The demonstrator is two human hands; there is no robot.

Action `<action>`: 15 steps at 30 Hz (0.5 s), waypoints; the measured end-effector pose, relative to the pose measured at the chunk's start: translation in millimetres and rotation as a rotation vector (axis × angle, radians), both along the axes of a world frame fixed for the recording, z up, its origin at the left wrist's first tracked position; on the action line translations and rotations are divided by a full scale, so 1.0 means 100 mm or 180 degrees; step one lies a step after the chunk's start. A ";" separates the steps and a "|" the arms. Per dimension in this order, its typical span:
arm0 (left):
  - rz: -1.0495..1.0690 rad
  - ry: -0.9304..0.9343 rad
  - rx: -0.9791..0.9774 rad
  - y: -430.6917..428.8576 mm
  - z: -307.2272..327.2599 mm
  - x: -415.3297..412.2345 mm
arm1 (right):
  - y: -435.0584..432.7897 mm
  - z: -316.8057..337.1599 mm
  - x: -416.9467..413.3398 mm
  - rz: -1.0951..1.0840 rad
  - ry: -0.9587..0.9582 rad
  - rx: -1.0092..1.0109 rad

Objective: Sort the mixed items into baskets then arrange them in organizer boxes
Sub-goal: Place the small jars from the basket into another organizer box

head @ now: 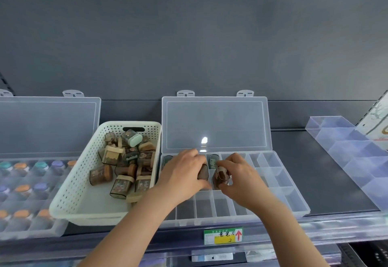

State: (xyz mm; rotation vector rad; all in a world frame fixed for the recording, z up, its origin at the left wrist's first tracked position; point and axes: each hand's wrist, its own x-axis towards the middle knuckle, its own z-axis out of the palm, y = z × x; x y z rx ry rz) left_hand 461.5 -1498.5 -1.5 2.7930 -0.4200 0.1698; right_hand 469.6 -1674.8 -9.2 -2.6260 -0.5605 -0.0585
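The left hand (184,174) and right hand (239,180) each pinch a sharpener (203,173) in curled fingers (228,162) above the open box (289,199), just right of the basket (69,199). Lower each upright into its own free cell beside the filled back ones, and let go only once it is seated.

Shop. I'm facing a display shelf (315,172) with a dark metal back panel (189,35). A clear price rail (315,231) is running along its front edge, carrying a green-and-yellow price tag (223,235) with a red arrow. An acrylic divider tray (357,153) is sitting on the right. An organizer box (48,126) on the left is holding rows of small capped jars (21,167).
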 end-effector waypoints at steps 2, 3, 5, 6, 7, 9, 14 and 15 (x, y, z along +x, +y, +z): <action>-0.0023 0.0060 -0.0045 -0.01 -0.02 0.01 | 0.00 -0.02 0.02 0.0015 0.0051 -0.0133; -0.0026 0.0076 -0.0038 -0.01 -0.03 0.01 | 0.00 -0.03 0.03 0.0031 0.0083 -0.0178; -0.0018 0.0099 0.0013 -0.01 -0.06 0.01 | 0.01 -0.05 0.04 0.0094 0.0109 -0.0272; -0.0010 0.0124 0.0034 0.00 -0.08 0.01 | 0.01 -0.06 0.05 0.0128 0.0107 -0.0323; -0.0008 0.0160 0.0052 0.00 -0.10 0.00 | 0.01 -0.07 0.06 0.0151 0.0103 -0.0362; -0.0030 0.0250 0.0098 0.02 -0.15 -0.02 | 0.02 -0.09 0.08 0.0163 0.0100 -0.0414; -0.0054 0.0290 0.0109 0.05 -0.19 -0.02 | 0.02 -0.09 0.12 0.0144 0.0070 -0.0445; -0.0041 0.0285 0.0103 0.04 -0.19 -0.02 | 0.02 -0.10 0.12 0.0146 0.0046 -0.0456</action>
